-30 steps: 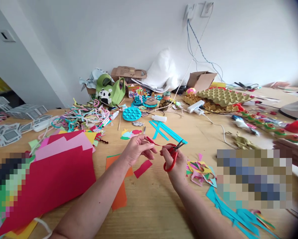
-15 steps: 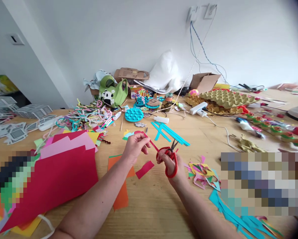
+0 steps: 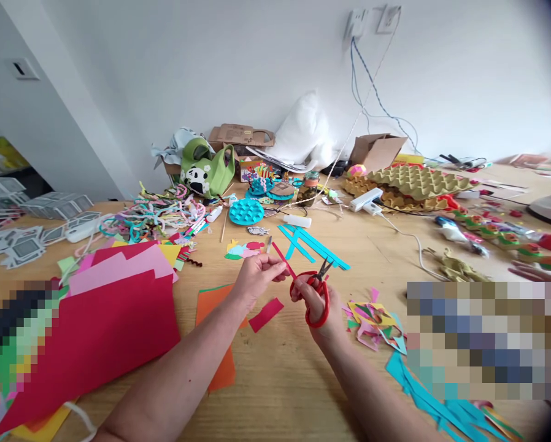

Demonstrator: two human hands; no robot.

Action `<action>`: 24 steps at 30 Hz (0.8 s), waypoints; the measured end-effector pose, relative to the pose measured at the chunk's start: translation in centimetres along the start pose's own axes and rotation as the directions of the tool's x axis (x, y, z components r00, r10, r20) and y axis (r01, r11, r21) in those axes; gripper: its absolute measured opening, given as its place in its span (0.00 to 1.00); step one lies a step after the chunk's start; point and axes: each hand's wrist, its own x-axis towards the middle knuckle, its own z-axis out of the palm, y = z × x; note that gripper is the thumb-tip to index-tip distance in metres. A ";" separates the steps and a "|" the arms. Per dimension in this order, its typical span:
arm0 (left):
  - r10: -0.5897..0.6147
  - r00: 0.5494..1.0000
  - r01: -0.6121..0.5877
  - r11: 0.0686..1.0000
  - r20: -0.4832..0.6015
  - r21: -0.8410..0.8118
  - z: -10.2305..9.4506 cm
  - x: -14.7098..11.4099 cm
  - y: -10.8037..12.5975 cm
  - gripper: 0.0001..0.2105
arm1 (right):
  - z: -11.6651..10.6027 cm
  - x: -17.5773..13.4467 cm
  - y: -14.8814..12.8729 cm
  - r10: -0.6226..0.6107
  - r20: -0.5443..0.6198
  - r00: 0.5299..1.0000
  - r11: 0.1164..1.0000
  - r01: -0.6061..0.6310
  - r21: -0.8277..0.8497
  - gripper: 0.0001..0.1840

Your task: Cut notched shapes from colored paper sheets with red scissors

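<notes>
My left hand (image 3: pixel 260 277) pinches a narrow red paper strip (image 3: pixel 278 252) between thumb and fingers. The strip's lower end runs to the fingertips of my right hand (image 3: pixel 313 302), which seem to grip it too. Small red-handled scissors (image 3: pixel 324 309) are hooked in that same right hand, their dark blades pointing up and away, clear of the strip. Below the strip lies a short crimson paper piece (image 3: pixel 266 315). Orange paper (image 3: pixel 223 368) sits partly under my left forearm. Beyond the hands are blue paper strips (image 3: pixel 319 245) and small coloured paper cutouts (image 3: pixel 244 250).
Large red sheets (image 3: pixel 119 325) are stacked at left. Paper scraps (image 3: pixel 377 316) and more blue strips (image 3: pixel 423 393) lie at right. Egg trays (image 3: pixel 418 181), a green bag (image 3: pixel 211 172) and a power strip (image 3: pixel 366 200) stand behind. Another person's hand (image 3: pixel 537 274) shows at the right edge.
My left hand has slid slightly right and nearer to my right hand along the strip, uncovering more of the cutouts and the strip's upper end. The scissors stay in my right hand.
</notes>
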 end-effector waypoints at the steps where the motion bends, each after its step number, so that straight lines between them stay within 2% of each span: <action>1: 0.005 1.000 -0.005 1.000 -0.021 -0.007 0.1 0.0 -0.2 0.08 | 0.0 -0.1 -0.1 0.012 0.001 1.000 1.000 -0.012 -0.005 0.10; 4: 0.003 0.998 -0.005 1.000 -0.063 -0.027 0.2 0.1 -0.5 0.07 | 0.2 -0.2 -0.1 0.046 0.008 0.999 0.999 -0.046 -0.002 0.10; 7: -0.022 0.998 0.020 0.999 -0.060 -0.040 0.2 0.1 -0.4 0.07 | 0.4 -0.2 -0.1 0.068 0.016 0.998 0.998 -0.068 -0.017 0.12; 12: -0.052 0.996 0.048 0.997 -0.076 -0.059 -0.2 0.1 0.2 0.07 | 0.6 -0.2 -0.2 0.138 0.041 0.990 0.980 -0.131 -0.151 0.18; 15: -0.053 0.995 0.049 0.998 -0.087 -0.048 -0.7 0.3 0.6 0.07 | 0.6 -0.2 0.0 0.230 0.140 0.963 0.949 -0.190 -0.250 0.25; 18: -0.076 0.994 0.075 0.997 -0.083 -0.016 -1.2 0.4 0.8 0.06 | 0.6 -0.4 0.1 0.286 0.247 0.926 0.924 -0.198 -0.326 0.29; 24: -0.127 0.989 0.130 0.991 -0.077 0.042 -1.8 0.6 1.1 0.06 | 0.8 -0.6 0.0 0.354 0.272 0.895 0.879 -0.219 -0.423 0.30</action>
